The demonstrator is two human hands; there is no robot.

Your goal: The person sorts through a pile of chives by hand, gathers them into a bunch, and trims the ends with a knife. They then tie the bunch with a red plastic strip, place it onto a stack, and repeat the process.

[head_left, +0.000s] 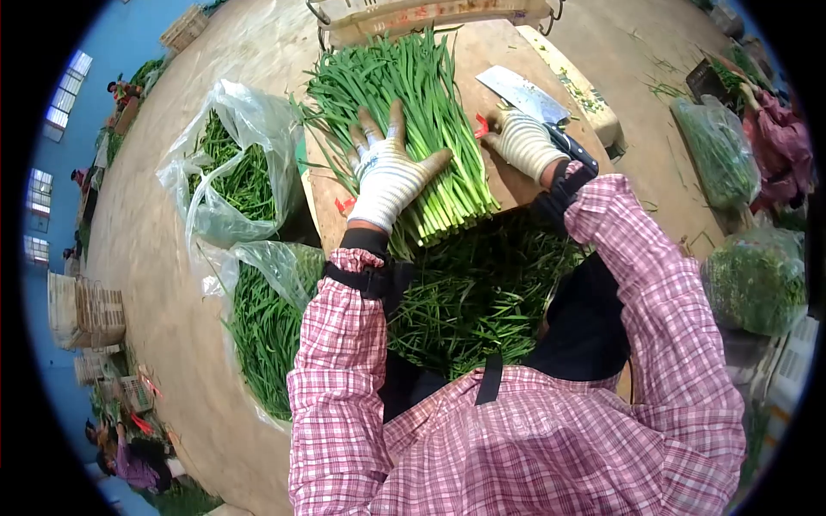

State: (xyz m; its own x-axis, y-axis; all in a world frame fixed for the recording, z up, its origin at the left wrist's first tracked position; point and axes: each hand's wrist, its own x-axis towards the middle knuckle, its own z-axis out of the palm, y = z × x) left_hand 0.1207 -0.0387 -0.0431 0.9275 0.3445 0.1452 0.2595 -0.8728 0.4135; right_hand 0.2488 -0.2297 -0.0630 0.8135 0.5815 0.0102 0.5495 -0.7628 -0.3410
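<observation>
A thick bunch of long green stalks (422,112) lies on the wooden board (335,206), its pale cut ends toward me. My left hand (387,172), in a striped, soiled glove, lies spread on top of the bunch, fingers apart. To the right of the stalks, my right hand (520,142), gloved too, rests at the board with its fingers bent near a red strip (482,126); whether it holds the strip is unclear. A cleaver (523,94) lies just beyond it, its dark handle beside my right wrist. Another red strip (345,206) is by my left wrist.
Loose greens (482,292) are heaped below the board. Plastic bags of greens (232,172) stand at left, others (718,155) at right. A crate (430,13) is beyond the board. A person in pink (779,146) is at far right; other people are at far left.
</observation>
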